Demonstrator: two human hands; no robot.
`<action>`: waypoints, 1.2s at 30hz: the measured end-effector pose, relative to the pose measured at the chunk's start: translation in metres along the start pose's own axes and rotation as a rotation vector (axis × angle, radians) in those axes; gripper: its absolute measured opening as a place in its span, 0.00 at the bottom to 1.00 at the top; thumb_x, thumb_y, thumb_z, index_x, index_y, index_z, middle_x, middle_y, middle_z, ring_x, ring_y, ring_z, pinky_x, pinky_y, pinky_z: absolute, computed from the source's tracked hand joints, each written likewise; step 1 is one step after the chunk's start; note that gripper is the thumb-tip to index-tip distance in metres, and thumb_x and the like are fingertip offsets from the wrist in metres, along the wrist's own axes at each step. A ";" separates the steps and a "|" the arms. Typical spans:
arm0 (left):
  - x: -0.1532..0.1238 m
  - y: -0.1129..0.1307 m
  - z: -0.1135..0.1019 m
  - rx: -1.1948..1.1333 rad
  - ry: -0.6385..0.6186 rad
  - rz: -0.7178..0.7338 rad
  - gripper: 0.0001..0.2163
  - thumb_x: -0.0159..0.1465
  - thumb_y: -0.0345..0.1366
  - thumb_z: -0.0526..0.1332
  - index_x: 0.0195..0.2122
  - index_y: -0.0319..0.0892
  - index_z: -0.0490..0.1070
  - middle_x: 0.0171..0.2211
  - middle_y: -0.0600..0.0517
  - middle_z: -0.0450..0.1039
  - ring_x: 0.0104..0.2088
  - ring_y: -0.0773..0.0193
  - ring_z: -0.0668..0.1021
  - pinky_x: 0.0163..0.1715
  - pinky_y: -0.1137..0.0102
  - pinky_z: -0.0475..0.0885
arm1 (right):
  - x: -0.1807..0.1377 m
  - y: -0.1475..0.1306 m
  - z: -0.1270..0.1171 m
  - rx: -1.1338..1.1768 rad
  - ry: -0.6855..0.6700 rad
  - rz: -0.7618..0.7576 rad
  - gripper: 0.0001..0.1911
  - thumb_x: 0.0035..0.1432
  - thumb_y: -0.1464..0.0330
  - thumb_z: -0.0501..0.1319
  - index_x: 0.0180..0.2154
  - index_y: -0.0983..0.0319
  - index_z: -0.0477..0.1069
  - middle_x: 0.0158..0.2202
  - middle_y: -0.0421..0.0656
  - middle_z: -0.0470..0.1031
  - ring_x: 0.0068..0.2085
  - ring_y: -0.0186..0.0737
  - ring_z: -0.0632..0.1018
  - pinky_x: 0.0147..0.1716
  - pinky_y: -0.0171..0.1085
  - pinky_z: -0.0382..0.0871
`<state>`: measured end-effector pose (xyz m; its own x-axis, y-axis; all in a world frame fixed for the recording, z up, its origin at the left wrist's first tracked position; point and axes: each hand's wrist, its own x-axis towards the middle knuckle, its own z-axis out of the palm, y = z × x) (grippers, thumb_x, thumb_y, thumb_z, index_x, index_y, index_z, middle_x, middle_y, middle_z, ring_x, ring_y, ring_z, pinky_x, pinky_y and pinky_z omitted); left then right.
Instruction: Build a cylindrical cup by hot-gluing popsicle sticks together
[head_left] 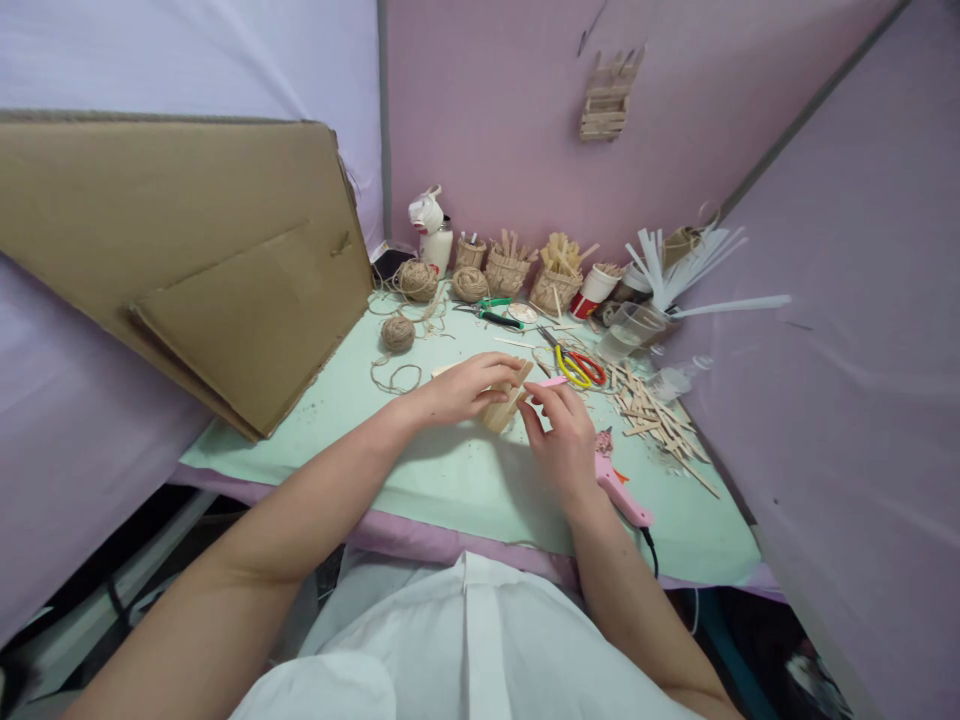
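In the middle of the table, my left hand (pixel 487 380) curls its fingers round the top of a small structure of pale wooden craft sticks (pixel 498 416). My right hand (pixel 561 432) is at the structure's right side, with thumb and fingertips pinched together close to its edge. Whatever lies in that pinch is too small to make out. A thin pink item (pixel 553 381) shows just behind the right fingers. Beside my right wrist lies a pink hot glue gun (pixel 624 492), its nozzle pointing away from me.
Loose sticks (pixel 660 415) are piled on the right, near yellow-and-red-handled scissors (pixel 574 365). Green pliers (pixel 491 312) and twine balls (pixel 397 333) lie farther back. Woven stick baskets (pixel 508 272) and a cup of glue sticks (pixel 634 330) line the wall. Cardboard (pixel 247 290) stands left.
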<state>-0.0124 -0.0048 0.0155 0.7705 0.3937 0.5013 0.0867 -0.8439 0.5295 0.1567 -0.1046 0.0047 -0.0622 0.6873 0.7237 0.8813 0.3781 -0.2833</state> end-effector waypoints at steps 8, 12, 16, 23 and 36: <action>-0.004 0.002 -0.008 -0.039 0.041 -0.110 0.39 0.56 0.41 0.67 0.66 0.46 0.50 0.67 0.41 0.49 0.67 0.49 0.55 0.65 0.53 0.53 | -0.001 0.007 -0.008 0.098 0.063 0.118 0.21 0.58 0.64 0.62 0.52 0.58 0.64 0.41 0.45 0.70 0.37 0.42 0.72 0.37 0.43 0.70; -0.007 -0.006 -0.009 -0.081 -0.106 -0.320 0.51 0.47 0.42 0.72 0.67 0.41 0.44 0.68 0.37 0.47 0.67 0.46 0.55 0.65 0.53 0.53 | -0.004 0.022 -0.005 0.178 -0.076 0.227 0.30 0.51 0.62 0.66 0.54 0.59 0.60 0.48 0.49 0.67 0.45 0.46 0.73 0.43 0.48 0.70; -0.008 -0.014 -0.007 -0.121 -0.233 -0.358 0.49 0.46 0.45 0.72 0.66 0.43 0.48 0.67 0.38 0.52 0.65 0.47 0.60 0.63 0.54 0.57 | -0.008 0.028 0.002 0.281 -0.229 0.281 0.33 0.49 0.62 0.67 0.55 0.60 0.59 0.52 0.51 0.68 0.51 0.49 0.72 0.49 0.51 0.68; -0.008 -0.014 -0.004 -0.178 -0.276 -0.279 0.43 0.48 0.42 0.72 0.62 0.42 0.54 0.62 0.40 0.61 0.61 0.50 0.67 0.58 0.58 0.64 | -0.009 0.024 0.008 0.420 -0.279 0.328 0.31 0.50 0.66 0.67 0.55 0.58 0.59 0.52 0.48 0.70 0.51 0.46 0.74 0.49 0.48 0.70; -0.001 -0.011 0.011 -0.215 -0.231 -0.324 0.34 0.49 0.32 0.68 0.58 0.40 0.61 0.54 0.44 0.71 0.52 0.51 0.74 0.50 0.61 0.69 | -0.011 0.027 0.012 0.505 -0.289 0.347 0.32 0.52 0.64 0.66 0.56 0.58 0.57 0.53 0.49 0.69 0.51 0.44 0.74 0.45 0.45 0.75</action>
<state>-0.0076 0.0003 0.0016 0.8485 0.5122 0.1331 0.2319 -0.5859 0.7765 0.1756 -0.0945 -0.0190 0.0005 0.9327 0.3606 0.5498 0.3010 -0.7792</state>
